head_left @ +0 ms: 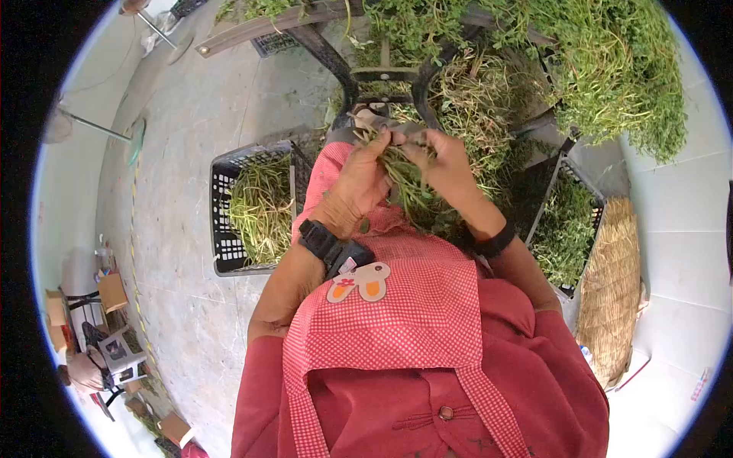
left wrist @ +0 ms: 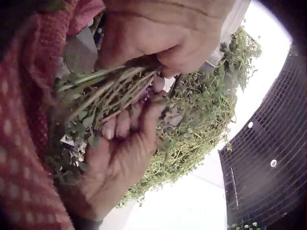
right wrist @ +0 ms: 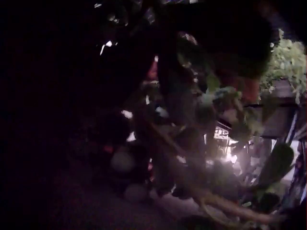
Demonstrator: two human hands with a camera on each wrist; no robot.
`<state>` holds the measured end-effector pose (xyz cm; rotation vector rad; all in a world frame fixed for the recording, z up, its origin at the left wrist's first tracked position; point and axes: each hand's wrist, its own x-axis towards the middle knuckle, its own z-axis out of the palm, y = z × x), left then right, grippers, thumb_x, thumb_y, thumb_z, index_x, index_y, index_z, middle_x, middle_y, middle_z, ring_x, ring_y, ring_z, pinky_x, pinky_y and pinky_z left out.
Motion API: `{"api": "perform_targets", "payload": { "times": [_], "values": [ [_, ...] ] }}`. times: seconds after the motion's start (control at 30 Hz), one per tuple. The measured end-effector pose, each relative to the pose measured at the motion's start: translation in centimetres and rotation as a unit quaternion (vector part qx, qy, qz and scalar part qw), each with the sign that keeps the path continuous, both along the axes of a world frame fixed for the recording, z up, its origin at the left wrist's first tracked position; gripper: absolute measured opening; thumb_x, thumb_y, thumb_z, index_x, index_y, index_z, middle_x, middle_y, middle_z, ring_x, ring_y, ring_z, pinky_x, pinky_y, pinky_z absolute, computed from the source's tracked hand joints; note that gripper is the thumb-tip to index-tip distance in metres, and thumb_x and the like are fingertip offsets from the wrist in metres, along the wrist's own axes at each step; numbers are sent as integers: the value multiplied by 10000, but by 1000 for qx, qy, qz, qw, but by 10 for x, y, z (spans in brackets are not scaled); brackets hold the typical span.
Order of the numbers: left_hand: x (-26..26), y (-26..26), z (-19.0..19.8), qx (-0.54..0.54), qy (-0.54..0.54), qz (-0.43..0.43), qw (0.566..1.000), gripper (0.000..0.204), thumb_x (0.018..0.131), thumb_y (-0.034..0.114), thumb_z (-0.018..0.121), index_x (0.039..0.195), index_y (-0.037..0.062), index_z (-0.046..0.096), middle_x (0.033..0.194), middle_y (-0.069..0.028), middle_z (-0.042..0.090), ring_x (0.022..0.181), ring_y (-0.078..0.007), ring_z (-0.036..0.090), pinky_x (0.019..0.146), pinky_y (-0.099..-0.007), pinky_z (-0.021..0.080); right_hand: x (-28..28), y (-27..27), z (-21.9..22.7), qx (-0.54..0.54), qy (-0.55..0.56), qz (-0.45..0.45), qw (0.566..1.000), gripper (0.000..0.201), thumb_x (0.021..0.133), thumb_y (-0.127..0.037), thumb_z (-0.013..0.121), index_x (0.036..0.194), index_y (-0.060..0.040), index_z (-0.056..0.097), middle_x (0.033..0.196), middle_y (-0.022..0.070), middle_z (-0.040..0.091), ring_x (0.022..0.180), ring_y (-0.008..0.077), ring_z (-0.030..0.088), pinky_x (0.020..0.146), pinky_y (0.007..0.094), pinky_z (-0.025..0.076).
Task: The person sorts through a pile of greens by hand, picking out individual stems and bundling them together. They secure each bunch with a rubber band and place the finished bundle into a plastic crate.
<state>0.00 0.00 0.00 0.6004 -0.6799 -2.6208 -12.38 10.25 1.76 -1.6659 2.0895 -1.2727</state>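
A bunch of leafy green stems (head_left: 408,179) is held between both hands above the lap. My left hand (head_left: 363,179) grips the stem ends, its thumb on top. Close beside it, the right hand (head_left: 450,172) curls its fingers at the same bunch, slightly blurred. In the left wrist view the pale stems (left wrist: 110,91) run out from under the left hand (left wrist: 163,31), and the right hand (left wrist: 127,158) has its fingers bent against them from below. The right wrist view is mostly dark, with leaves (right wrist: 278,165) close to the lens.
A black crate (head_left: 221,252) of stems stands on the floor at left, another crate (head_left: 569,294) of greens at right. A large heap of greens (head_left: 611,69) covers the table (head_left: 252,34) ahead. Loose stems (head_left: 489,99) pile up beneath. A straw bundle (head_left: 611,282) stands at far right.
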Motion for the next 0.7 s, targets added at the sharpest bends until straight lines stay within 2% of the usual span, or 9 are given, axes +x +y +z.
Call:
{"api": "perform_targets", "payload": {
  "times": [0.03, 0.07, 0.1, 0.17, 0.23, 0.3, 0.37, 0.47, 0.7],
  "values": [
    [1, 0, 3, -2, -13, -9, 1000, 229, 940, 294, 451, 913, 80, 526, 964, -106, 621, 860, -222, 592, 760, -348, 507, -1, 2, 8, 6, -297, 34, 954, 253, 875, -232, 578, 1056, -59, 539, 902, 47, 608, 726, 156, 587, 535, 234, 421],
    [2, -1, 4, -4, -26, -18, 999, 240, 950, 291, 427, 876, 81, 515, 934, -128, 623, 851, -219, 592, 755, -343, 506, -3, 3, 11, 11, -566, 65, 822, 204, 894, -189, 544, 997, -14, 530, 801, 28, 575, 647, 78, 550, 460, 192, 351],
    [9, 1, 2, -2, -38, -19, 999, 240, 950, 291, 427, 876, 81, 515, 934, -128, 623, 851, -219, 592, 755, -343, 506, -4, 8, 6, 11, -576, 63, 815, 204, 894, -189, 544, 997, -14, 530, 801, 28, 575, 647, 78, 550, 460, 192, 351],
    [9, -6, 0, 28, -26, -4, 999, 273, 959, 306, 397, 849, 77, 497, 931, -145, 622, 850, -235, 591, 766, -358, 503, -21, 11, 3, -61, -712, 226, 662, 147, 911, -147, 488, 949, -8, 517, 785, 24, 544, 589, 56, 479, 430, 181, 309],
    [4, -5, 4, 39, -34, 17, 999, 277, 965, 304, 378, 841, 83, 490, 947, -140, 620, 861, -244, 591, 794, -376, 498, -19, 19, 20, -25, -702, 200, 683, 128, 920, -132, 453, 944, -20, 511, 789, 22, 534, 570, 60, 439, 421, 188, 294],
    [1, -4, 8, 49, -46, 38, 997, 282, 971, 302, 358, 834, 89, 483, 963, -135, 618, 871, -254, 590, 821, -395, 493, -4, 26, 32, 50, -559, 97, 822, 134, 923, -131, 431, 911, -28, 517, 729, 6, 501, 547, 47, 417, 418, 191, 274],
    [0, -2, 10, 74, -42, 49, 995, 286, 968, 321, 356, 869, 78, 472, 966, -158, 616, 904, -283, 590, 816, -421, 495, -5, 27, 26, 67, -568, 138, 809, 122, 896, -132, 496, 920, -27, 554, 690, 9, 504, 528, 44, 415, 429, 187, 268],
    [-1, -2, 9, 65, -31, 41, 997, 282, 970, 318, 347, 878, 80, 467, 992, -166, 613, 924, -290, 588, 825, -429, 493, 1, 22, 17, 39, -317, 100, 942, 213, 817, -135, 629, 987, -7, 619, 705, -1, 569, 571, 46, 480, 458, 213, 345],
    [-5, -9, 6, 45, -12, 4, 999, 298, 971, 321, 342, 887, 67, 473, 1031, -173, 609, 910, -278, 594, 797, -424, 500, -2, 5, 0, -10, 20, 91, 996, 248, 734, -137, 667, 964, -58, 617, 853, 131, 627, 769, 294, 613, 677, 361, 485]
  ]
}}
